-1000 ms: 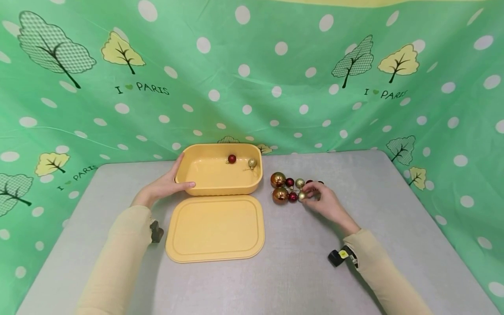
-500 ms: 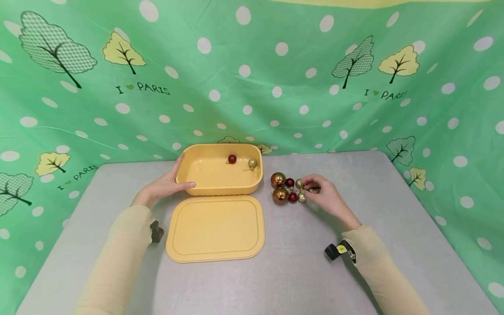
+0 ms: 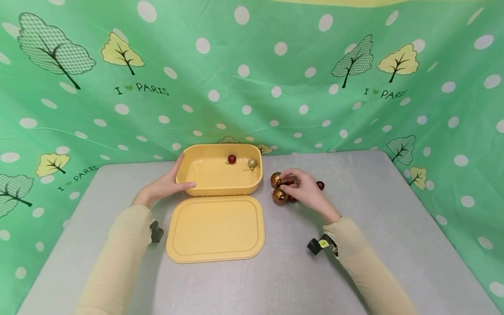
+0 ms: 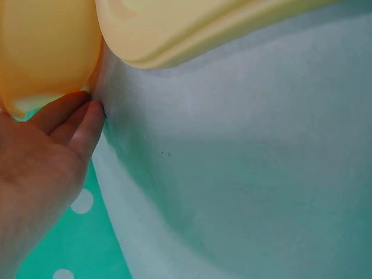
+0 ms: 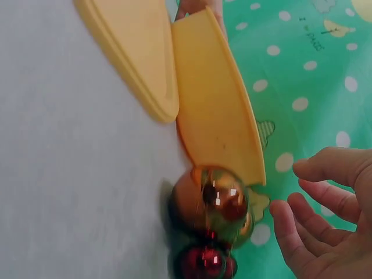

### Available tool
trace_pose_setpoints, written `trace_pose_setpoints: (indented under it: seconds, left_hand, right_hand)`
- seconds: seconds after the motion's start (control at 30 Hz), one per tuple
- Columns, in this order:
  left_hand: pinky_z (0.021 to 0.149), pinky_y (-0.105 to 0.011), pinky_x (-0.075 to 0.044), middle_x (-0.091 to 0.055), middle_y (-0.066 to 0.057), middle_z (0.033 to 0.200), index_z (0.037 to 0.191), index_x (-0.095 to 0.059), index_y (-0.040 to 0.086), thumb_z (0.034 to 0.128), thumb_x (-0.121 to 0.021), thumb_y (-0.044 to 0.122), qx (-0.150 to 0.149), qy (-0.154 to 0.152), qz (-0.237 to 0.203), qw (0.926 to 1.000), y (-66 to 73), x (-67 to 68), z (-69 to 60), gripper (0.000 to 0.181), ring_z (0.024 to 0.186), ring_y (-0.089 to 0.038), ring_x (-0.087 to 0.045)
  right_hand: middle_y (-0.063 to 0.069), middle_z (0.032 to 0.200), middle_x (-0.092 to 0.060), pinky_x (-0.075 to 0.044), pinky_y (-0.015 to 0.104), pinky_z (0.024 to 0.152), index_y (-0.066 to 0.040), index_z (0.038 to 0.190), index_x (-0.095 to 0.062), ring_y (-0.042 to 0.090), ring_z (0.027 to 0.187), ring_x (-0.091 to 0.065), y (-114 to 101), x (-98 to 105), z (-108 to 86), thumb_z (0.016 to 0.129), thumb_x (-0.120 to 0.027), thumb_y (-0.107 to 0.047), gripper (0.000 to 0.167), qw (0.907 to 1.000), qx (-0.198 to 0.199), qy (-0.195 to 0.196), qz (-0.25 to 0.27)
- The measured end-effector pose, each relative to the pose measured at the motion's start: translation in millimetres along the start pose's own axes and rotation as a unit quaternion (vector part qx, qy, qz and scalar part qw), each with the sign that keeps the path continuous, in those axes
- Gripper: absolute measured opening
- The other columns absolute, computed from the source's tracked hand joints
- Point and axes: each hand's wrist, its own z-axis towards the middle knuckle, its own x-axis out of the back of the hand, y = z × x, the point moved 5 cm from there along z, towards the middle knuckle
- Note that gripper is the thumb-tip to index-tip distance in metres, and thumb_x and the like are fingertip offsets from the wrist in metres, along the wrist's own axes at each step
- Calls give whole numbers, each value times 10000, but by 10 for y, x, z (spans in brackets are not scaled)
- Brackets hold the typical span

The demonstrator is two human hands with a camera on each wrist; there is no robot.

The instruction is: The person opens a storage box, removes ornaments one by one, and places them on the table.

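Observation:
My left hand point(image 3: 163, 186) rests against the left end of an open yellow box point(image 3: 220, 191), its thumb along the front wall and its fingers along the left side. Inside lie a red bauble point(image 3: 232, 159) and a glittery gold bauble point(image 3: 252, 163). My right hand point(image 3: 309, 190) hovers over a cluster of Christmas baubles to the box's right, hiding part of it. Two large shiny copper-gold baubles, one nearer point(image 3: 280, 196) and one farther point(image 3: 276, 180), sit at its fingertips. In the right wrist view, no object shows between the thumb and bent fingers.
A yellow lid point(image 3: 215, 229) lies flat on the grey table point(image 3: 275, 271) in front of the box. One dark red bauble point(image 3: 320, 185) lies right of my right hand. Green dotted cloth point(image 3: 244, 87) hangs behind the table.
My right hand has moved left, from the small baubles at the cluster's right to the large copper-gold ones, uncovering a dark red bauble. The left hand, box and lid have stayed put.

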Motion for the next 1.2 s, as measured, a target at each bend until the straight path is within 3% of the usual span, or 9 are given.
trace_pose_setpoints:
  seconds: [0.23,0.53,0.7,0.83,1.2]
  left_hand:
    - [1102,-621,-33,172,-183,1575,1513,223,247,897,-692,267,-51,26,-28,10000,-31,38,-6,1102,1426,-420,68]
    - [1099,-627,-83,121,-222,1576,1518,209,267,873,-712,361,15,246,345,9991,-55,62,-35,1128,1417,-460,-5]
    - [1106,-612,-84,102,-222,1579,1531,176,181,848,-740,357,-95,303,491,9983,0,87,-26,1157,1424,-441,-9]
    - [1109,-604,-93,89,-217,1582,1536,142,116,822,-770,318,-287,366,482,9978,72,111,0,1175,1427,-428,-22]
    - [1106,-611,-71,197,-235,1545,1470,300,139,812,-773,360,-51,16,647,9979,121,29,54,1278,1410,-463,36]
  right_hand:
    - [234,1086,-636,-518,434,833,73,1101,-624,335,991,-615,-153,-228,84,867,-639,43,237,9991,341,-37,253]
    - [190,1043,-618,-524,396,800,30,1067,-648,312,936,-616,-297,-418,204,852,-660,21,215,9985,484,9,269]
    - [152,1123,-546,-516,410,842,-2,1062,-651,321,1000,-604,-350,-478,291,859,-663,-3,204,9984,496,58,279]
    - [170,1151,-526,-521,369,852,29,1055,-640,317,1022,-596,-397,-527,380,839,-657,29,216,9970,684,48,345]
    - [186,1201,-520,-491,332,915,55,1160,-601,373,1124,-550,-423,-693,629,857,-642,28,307,9980,550,-187,251]
